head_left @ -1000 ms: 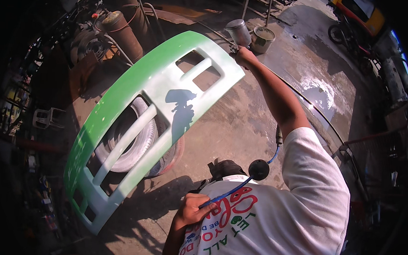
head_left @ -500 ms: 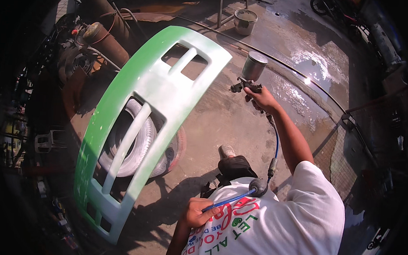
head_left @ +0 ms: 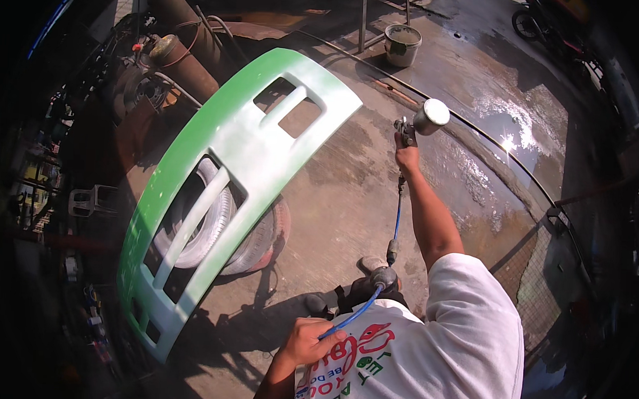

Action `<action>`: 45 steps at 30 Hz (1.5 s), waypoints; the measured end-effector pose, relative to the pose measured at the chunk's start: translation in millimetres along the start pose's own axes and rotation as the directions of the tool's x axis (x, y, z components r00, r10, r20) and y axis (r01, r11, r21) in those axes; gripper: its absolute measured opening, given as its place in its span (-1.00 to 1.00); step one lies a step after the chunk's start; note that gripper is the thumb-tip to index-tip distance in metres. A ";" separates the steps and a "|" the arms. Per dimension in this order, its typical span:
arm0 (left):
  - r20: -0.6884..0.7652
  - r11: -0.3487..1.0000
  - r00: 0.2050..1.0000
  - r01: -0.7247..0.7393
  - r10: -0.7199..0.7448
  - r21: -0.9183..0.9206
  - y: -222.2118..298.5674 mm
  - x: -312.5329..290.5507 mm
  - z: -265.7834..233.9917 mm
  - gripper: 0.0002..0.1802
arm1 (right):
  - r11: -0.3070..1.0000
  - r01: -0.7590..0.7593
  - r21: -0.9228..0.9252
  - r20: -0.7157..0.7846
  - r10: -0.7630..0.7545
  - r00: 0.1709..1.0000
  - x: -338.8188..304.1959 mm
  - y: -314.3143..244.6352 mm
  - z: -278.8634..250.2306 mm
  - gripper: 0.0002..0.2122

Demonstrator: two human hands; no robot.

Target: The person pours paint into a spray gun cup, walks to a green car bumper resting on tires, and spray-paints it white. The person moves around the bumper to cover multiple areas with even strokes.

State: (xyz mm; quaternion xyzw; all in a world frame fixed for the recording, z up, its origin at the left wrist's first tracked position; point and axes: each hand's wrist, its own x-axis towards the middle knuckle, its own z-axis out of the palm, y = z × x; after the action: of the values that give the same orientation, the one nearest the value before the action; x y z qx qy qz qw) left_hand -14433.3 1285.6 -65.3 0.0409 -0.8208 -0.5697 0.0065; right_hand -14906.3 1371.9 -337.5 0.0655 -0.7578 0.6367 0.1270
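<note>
A long curved vehicle bumper panel [head_left: 222, 168], green along its upper edge and whitish below, rests tilted on a white tyre [head_left: 223, 228]. My right hand [head_left: 407, 159] is stretched forward and grips a spray gun [head_left: 417, 125] with a round metal cup, held to the right of the panel's upper end and apart from it. A blue air hose [head_left: 397, 223] runs down from the gun to a fitting near my chest. My left hand [head_left: 307, 342] holds the lower length of that hose close to my white shirt.
Rusty gas cylinders [head_left: 184, 54] stand at the back left. A bucket [head_left: 402, 44] sits on the wet concrete floor [head_left: 505, 128] at the back. Cluttered shelves line the left side. A thin hose crosses the floor on the right, near a wire mesh fence [head_left: 542, 277].
My right hand has drawn the spray gun back and to the right, away from the panel's upper end. The view has shifted, so the panel sits further left. My left hand keeps its hold.
</note>
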 end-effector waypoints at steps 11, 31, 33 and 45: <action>-0.199 0.994 0.976 -0.075 0.089 0.079 4.6 -83.3 25.7 -0.44 | 0.992 -0.093 -0.087 0.464 0.122 0.877 -195.3 -55.0 1.8 -0.72; -0.694 0.980 0.719 0.113 0.034 0.166 -10.7 -543.2 4.9 -0.49 | 0.993 0.035 0.114 0.849 -0.115 0.516 -722.7 -252.6 62.0 -0.69; -0.726 0.967 0.686 0.162 0.034 0.199 -9.3 -573.2 1.5 -0.47 | 0.969 0.008 0.249 0.805 -0.211 0.554 -773.4 -267.4 75.5 -0.63; -0.918 0.853 0.369 0.516 -0.146 0.072 -34.7 -741.2 -3.5 -0.45 | 0.996 0.021 0.084 0.984 -0.086 0.154 -1046.6 -362.0 144.6 -0.47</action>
State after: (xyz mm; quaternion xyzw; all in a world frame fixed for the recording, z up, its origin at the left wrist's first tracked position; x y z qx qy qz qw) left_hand -13692.4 1325.5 -69.9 0.5003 -0.7524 -0.2951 0.3106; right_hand -13823.8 1099.2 -305.7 0.4929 -0.6397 0.4554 -0.3748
